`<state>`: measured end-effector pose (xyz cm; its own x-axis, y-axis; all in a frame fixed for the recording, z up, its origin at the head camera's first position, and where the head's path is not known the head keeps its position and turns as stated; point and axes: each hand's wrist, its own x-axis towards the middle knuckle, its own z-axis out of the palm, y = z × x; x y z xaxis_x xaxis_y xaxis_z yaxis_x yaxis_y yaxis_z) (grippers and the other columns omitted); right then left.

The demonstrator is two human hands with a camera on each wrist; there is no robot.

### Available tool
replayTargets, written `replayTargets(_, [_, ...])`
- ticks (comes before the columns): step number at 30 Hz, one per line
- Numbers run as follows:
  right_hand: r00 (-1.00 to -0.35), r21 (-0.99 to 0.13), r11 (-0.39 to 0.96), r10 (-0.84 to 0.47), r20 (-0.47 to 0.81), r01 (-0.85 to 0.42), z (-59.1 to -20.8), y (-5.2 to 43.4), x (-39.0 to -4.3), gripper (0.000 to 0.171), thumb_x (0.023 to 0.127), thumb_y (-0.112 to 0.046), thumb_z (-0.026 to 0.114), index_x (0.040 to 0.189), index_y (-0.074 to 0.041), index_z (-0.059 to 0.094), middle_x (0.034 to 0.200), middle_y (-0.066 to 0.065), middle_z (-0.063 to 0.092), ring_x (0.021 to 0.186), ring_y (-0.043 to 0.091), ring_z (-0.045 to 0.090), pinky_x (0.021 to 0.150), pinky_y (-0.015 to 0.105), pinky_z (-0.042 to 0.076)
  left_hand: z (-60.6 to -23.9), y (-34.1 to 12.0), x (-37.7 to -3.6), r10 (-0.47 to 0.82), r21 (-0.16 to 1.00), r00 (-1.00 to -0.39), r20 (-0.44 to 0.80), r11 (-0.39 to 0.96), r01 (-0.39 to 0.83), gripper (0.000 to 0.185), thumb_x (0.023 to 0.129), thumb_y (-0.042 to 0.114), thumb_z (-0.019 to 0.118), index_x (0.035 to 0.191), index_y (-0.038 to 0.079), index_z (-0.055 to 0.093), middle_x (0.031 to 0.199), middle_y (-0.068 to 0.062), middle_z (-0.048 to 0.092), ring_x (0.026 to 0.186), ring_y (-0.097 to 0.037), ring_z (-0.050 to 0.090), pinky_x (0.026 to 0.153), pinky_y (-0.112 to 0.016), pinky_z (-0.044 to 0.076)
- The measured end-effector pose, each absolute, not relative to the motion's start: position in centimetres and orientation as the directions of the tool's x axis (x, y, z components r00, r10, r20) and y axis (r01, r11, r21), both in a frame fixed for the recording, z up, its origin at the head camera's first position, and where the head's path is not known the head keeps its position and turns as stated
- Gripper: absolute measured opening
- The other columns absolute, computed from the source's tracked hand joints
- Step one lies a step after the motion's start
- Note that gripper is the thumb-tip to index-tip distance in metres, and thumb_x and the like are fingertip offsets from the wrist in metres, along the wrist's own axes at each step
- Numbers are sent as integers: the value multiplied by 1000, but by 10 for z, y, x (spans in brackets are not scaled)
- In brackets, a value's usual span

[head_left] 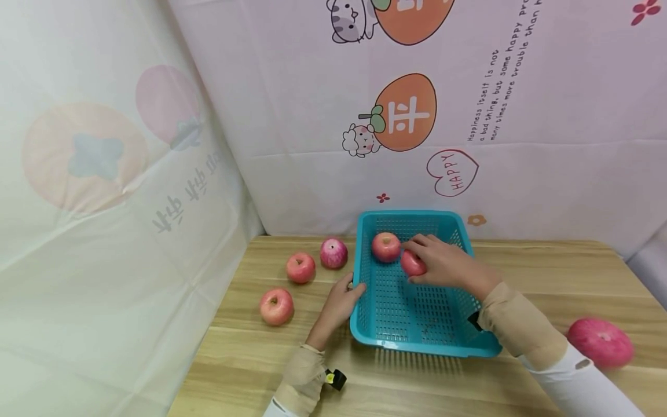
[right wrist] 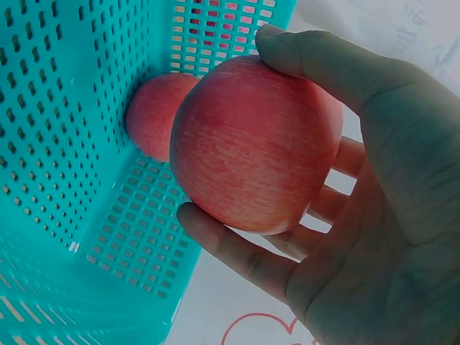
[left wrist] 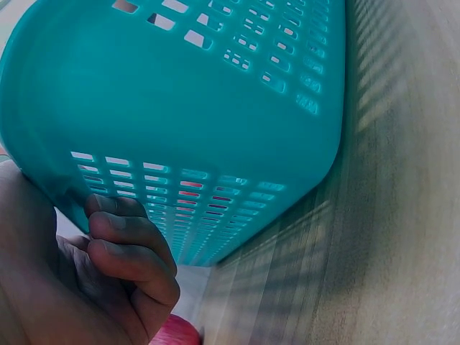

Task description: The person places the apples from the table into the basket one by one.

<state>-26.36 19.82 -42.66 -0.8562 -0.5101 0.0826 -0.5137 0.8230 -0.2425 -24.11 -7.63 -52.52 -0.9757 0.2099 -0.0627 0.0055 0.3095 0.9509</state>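
Inside the blue-green plastic basket (head_left: pixel 401 346), one apple (head_left: pixel 386 247) lies in the far left corner. A second apple (right wrist: pixel 255 144) is gripped by my right hand (head_left: pixel 443 263), thumb on one side and fingers curled round the other, over the basket and beside the first apple. My left hand (head_left: pixel 337 301) grips the basket's left rim; in the left wrist view its fingers (left wrist: pixel 133 244) curl against the outer wall below the rim. How far the held apple is above the basket floor I cannot tell.
Left of the basket on the wooden table (head_left: pixel 224 359) are two apples (head_left: pixel 300 267) and a pink-purple round fruit (head_left: pixel 333 253). A larger deep-pink fruit (head_left: pixel 601 343) lies at the right, near the right forearm. Printed cloth (head_left: pixel 312 191) hangs behind the table.
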Motion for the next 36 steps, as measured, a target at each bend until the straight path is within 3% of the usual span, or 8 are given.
replayTargets(12, [-854,-235,824,-517,58,-515,-439,190,-267,76,87,-42,88,149,-12,59,145,15,59,124,38,58,87,58,61,-525,-76,-240,205,950,-976,-68,313,0,47,108,34,56,145,7,61,126,-18,72,102,-29,75,85,-45,64])
replayTargets(26, [-866,-258,836,-501,1,-484,-446,179,-266,77,88,-37,87,154,-12,55,151,18,56,134,46,55,98,67,55,-524,-76,-240,213,952,-975,-67,306,2,48,108,34,55,147,7,60,126,-19,72,99,-26,75,83,-44,65])
replayTargets(36, [-861,-256,835,-508,-17,-488,-454,173,-270,79,89,-35,87,156,-13,53,160,18,50,137,45,52,100,69,53,-524,-76,-240,217,954,-974,-71,299,-3,45,108,30,54,146,6,60,125,-20,73,99,-29,76,83,-45,65])
